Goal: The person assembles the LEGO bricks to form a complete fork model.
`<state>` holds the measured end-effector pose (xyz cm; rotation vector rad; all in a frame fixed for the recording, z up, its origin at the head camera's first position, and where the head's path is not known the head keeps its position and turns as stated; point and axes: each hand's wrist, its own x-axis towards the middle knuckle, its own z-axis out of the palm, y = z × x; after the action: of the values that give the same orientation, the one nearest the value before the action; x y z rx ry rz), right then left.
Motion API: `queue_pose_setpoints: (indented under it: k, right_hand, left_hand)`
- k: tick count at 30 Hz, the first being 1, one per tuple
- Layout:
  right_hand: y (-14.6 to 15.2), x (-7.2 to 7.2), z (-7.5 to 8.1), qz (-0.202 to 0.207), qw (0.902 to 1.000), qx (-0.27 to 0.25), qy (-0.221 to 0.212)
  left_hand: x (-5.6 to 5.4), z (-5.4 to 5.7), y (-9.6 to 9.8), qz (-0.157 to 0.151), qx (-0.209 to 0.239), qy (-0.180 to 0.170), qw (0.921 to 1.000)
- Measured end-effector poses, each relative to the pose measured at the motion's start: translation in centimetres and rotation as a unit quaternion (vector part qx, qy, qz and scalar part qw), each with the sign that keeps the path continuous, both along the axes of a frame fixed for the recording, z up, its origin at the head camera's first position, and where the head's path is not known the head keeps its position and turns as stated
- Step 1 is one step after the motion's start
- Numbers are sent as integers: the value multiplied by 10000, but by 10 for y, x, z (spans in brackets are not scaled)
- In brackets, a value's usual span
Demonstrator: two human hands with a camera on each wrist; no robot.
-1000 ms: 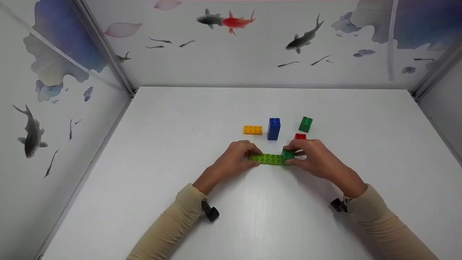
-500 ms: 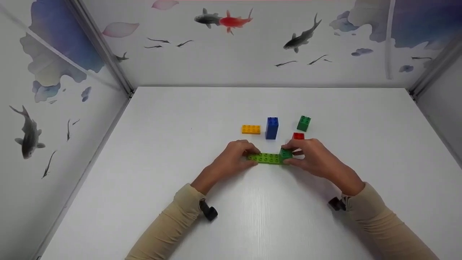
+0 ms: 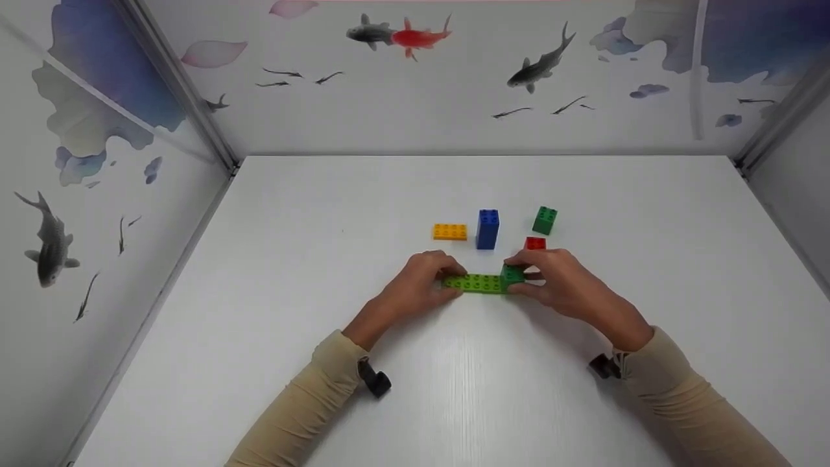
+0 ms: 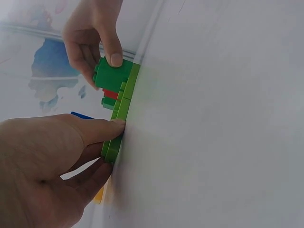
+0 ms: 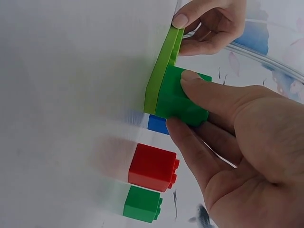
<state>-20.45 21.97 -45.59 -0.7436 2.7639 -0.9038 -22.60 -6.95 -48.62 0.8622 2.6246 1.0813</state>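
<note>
A long, flat light green building brick [image 3: 481, 283] lies on the white table. The left hand [image 3: 425, 282] pinches its left end between thumb and fingers. On its right end sits a dark green brick [image 3: 511, 275], and the right hand [image 3: 563, 280] grips that brick by its sides. In the right wrist view the dark green brick [image 5: 183, 97] stands flush against the studded face of the light green brick [image 5: 159, 78]. The left wrist view shows the left thumb on the near side of the light green brick [image 4: 122, 105]; part of that end is hidden by the fingers.
Behind the hands stand a yellow flat brick [image 3: 450, 232], a tall blue brick or stack [image 3: 487, 229], a second dark green brick [image 3: 545, 220] and a red brick [image 3: 535, 243], partly hidden by the right hand in the head view. Printed walls enclose the table [image 3: 292, 194].
Both hands keep their hold on the bricks, with hardly any movement. The whole head view has shifted slightly to the left and up.
</note>
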Motion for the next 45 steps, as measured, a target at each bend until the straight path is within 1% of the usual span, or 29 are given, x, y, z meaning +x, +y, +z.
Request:
queue_pose_setpoints:
  k: [6,14,22,27,30,33,38,42,45]
  right_hand:
    - [1,-1,-2,19,10000,-59,-18]
    - [-2,-3,-3,-30,9999,73,-67]
    - [1,-5,-6,84,9999,-38,-91]
    - [6,-7,-6,140,9998,-144,-54]
    - [12,-9,-4,148,9993,-323,129]
    - [19,-13,-2,57,9972,-532,518]
    - [30,-19,-4,-235,9892,-859,1167]
    - [35,-22,-6,-456,9863,-827,1352]
    - [37,-23,-7,-570,9868,-678,1357]
  left_hand:
    - [0,2,0,32,-15,-12,10000]
    - [1,1,-1,55,8,-27,10000]
    - [-1,0,-3,-22,54,142,9999]
    - [-2,-1,-2,-50,83,99,9999]
    - [-1,-1,-1,-41,70,69,9999]
    - [-1,-1,0,-8,43,19,10000]
    - [0,-1,0,32,56,-19,10000]
    - [0,-1,-1,29,93,-22,9999]
    - [0,-2,-2,27,129,-24,9999]
